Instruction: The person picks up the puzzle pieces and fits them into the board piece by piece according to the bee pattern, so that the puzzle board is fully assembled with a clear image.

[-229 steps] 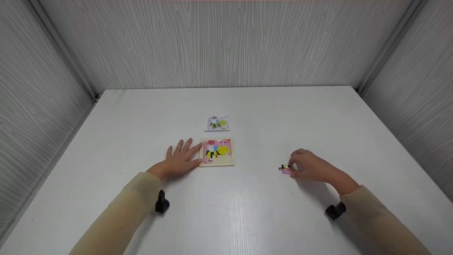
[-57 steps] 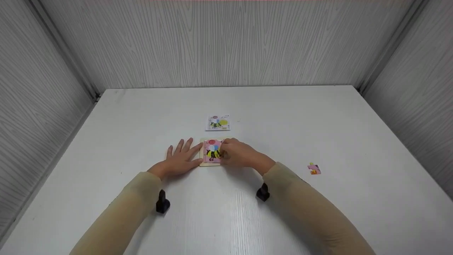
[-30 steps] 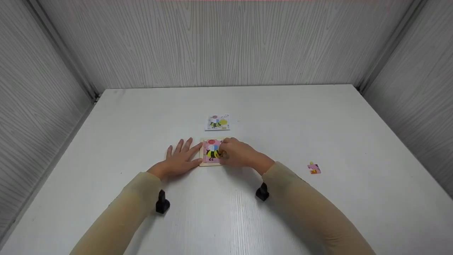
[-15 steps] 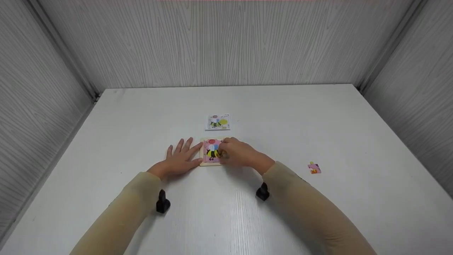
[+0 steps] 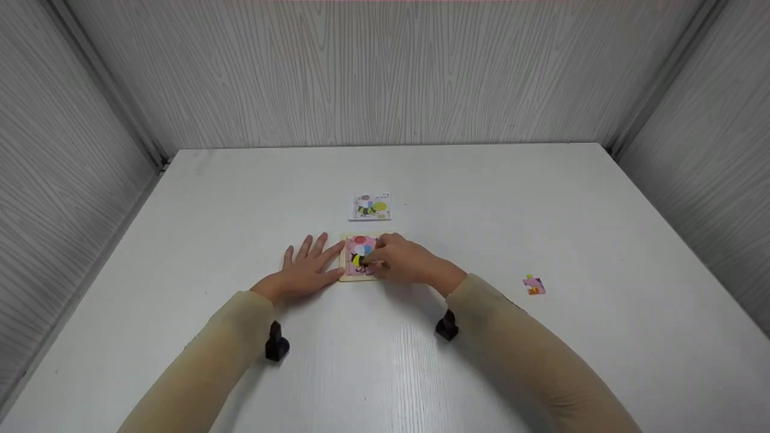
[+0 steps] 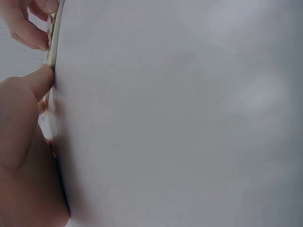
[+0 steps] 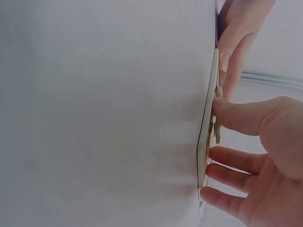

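A wooden bee jigsaw board (image 5: pixel 343 270) lies flat on the table. My left hand (image 5: pixel 304 276) rests beside it with spread fingers, its thumb and index fingertip touching the board's left edge. Over the board's right half, my right hand (image 5: pixel 403 260) holds a puzzle piece (image 7: pixel 218 135) with its thumb and fingers. In the right wrist view that piece stands slightly proud of the board, and the thumb touches it. The hand hides the board's right side in the head view. A loose pink puzzle piece (image 5: pixel 534 285) lies to the right.
A square card (image 5: pixel 370 207) with the same bee picture lies just behind the board. Grey wood-grain panels (image 5: pixel 385 72) enclose the white table (image 5: pixel 385 373) at the back and sides.
From well to the right, my right hand came to the board with a piece. Lately its fingers shifted left over the bee. The loose piece lies uncovered; my left hand stayed put.
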Demonstrator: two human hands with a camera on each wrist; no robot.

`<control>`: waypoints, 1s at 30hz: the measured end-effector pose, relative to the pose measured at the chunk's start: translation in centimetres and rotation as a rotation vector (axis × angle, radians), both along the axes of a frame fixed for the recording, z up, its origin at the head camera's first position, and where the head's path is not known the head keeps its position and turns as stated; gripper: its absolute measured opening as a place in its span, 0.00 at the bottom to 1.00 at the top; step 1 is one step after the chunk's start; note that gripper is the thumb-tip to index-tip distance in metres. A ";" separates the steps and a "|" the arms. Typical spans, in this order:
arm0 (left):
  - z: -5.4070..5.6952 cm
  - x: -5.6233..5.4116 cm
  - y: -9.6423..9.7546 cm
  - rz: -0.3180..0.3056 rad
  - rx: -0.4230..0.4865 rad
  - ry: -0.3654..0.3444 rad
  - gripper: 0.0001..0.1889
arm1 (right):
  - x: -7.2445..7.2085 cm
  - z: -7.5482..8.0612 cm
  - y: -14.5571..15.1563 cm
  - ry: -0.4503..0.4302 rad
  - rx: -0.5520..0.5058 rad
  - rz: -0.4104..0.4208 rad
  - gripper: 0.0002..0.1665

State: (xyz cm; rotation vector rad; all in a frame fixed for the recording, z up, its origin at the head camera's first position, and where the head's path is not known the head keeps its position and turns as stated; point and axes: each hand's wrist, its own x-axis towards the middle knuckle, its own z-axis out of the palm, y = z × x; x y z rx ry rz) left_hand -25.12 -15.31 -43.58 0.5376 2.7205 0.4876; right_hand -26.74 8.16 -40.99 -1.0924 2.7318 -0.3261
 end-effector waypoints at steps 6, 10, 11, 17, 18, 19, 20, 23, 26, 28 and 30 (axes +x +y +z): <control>-0.1 -0.1 0.0 0.004 -0.006 -0.002 0.35 | -0.1 -0.1 0.0 -0.012 -0.002 -0.004 0.18; -0.2 -0.1 0.0 0.002 -0.007 0.007 0.35 | -0.1 -0.2 -0.1 -0.024 -0.010 -0.030 0.18; -0.2 -0.1 0.0 0.002 -0.010 0.008 0.35 | -0.2 -0.2 -0.1 -0.028 -0.015 -0.036 0.18; -0.2 -0.1 0.1 -0.001 -0.008 0.005 0.35 | -0.1 -0.1 -0.2 -0.056 -0.034 -0.073 0.17; -0.1 0.0 0.1 -0.001 -0.008 0.003 0.35 | -0.1 -0.1 -0.2 -0.058 -0.033 -0.081 0.17; -0.1 0.0 0.0 0.001 -0.009 0.001 0.35 | -0.1 -0.1 -0.3 -0.057 -0.030 -0.087 0.17; 0.0 0.0 0.0 0.000 -0.007 0.002 0.35 | -0.1 -0.1 -0.3 -0.051 -0.027 -0.089 0.17; 0.0 0.0 0.0 -0.001 0.004 0.003 0.35 | -0.1 -0.1 -0.5 -0.030 -0.018 -0.098 0.16; 0.0 0.0 0.0 -0.001 0.019 0.002 0.35 | -0.1 -0.3 -0.7 0.008 -0.012 -0.084 0.14; -0.1 0.1 0.0 0.001 0.025 0.000 0.35 | -0.1 -0.5 -0.8 0.025 -0.009 -0.078 0.13; -0.1 0.1 0.0 0.002 0.029 -0.003 0.35 | -0.1 -0.6 -1.0 0.033 -0.008 -0.074 0.12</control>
